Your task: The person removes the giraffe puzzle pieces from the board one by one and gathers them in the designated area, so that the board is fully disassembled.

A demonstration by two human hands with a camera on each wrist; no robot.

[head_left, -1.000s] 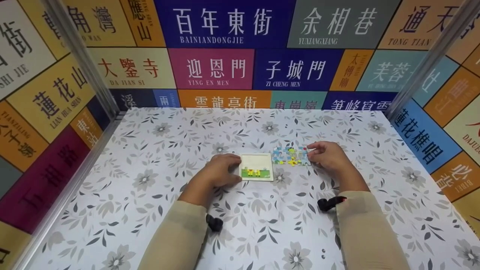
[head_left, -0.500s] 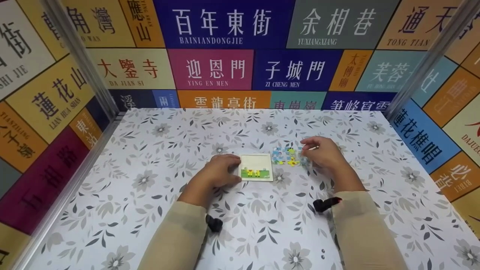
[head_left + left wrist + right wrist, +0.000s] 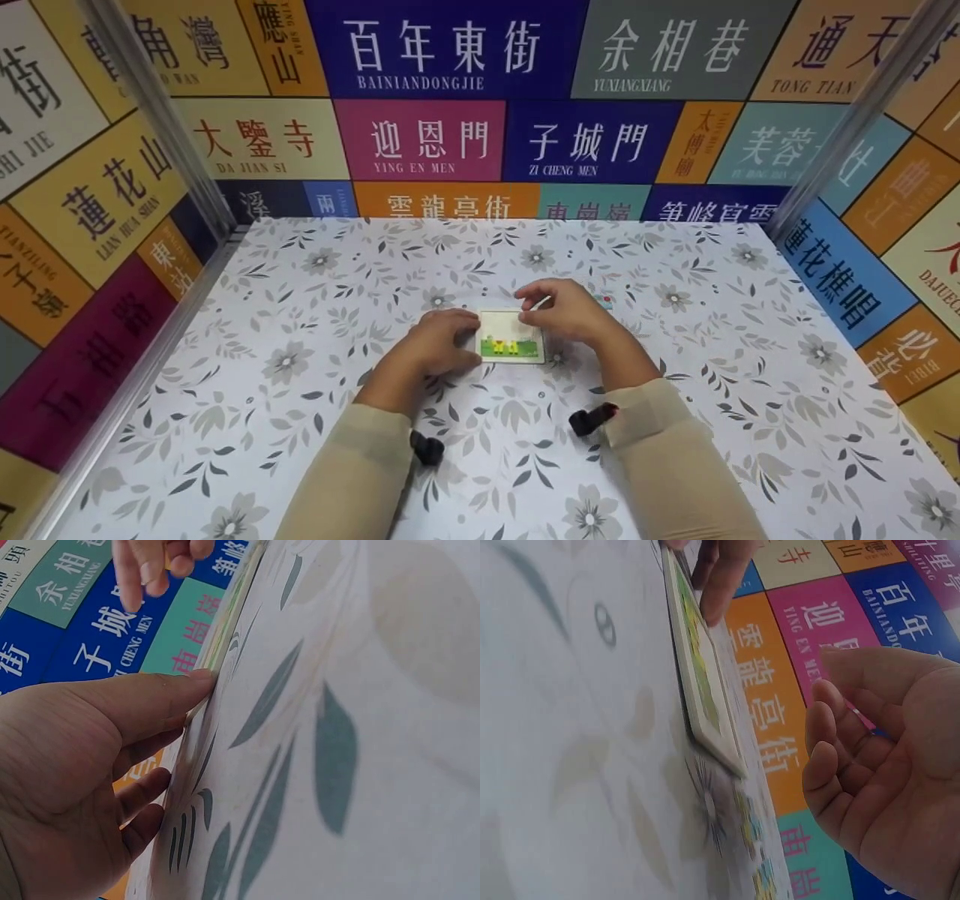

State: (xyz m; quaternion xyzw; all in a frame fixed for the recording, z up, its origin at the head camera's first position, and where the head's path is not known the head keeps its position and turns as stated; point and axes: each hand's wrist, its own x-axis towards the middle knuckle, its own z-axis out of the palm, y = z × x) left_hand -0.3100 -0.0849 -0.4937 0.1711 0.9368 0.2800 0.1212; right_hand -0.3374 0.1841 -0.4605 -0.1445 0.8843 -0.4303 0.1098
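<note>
Right now, my right hand (image 3: 561, 307) hovers with bent fingers; whether they pinch anything I cannot tell. The flat, square, cream-rimmed puzzle tray (image 3: 501, 323) lies below, towards 7 o'clock from those fingertips, with no clear long axis. My left hand (image 3: 437, 342), nearer, grips its 9 o'clock edge. Part-hidden light-blue jigsaw pieces (image 3: 603, 302) show at 3 o'clock.

Booth-like stall (image 3: 450, 139); wider premises cannot be told.
Before me: one surface (image 3: 487, 465), grey floral print; sign-patterned walls (image 3: 450, 45) in coloured blocks, Chinese characters with Latin spellings, beyond its far edge and along both sides; slim posts (image 3: 855, 112) at its far corners.
</note>
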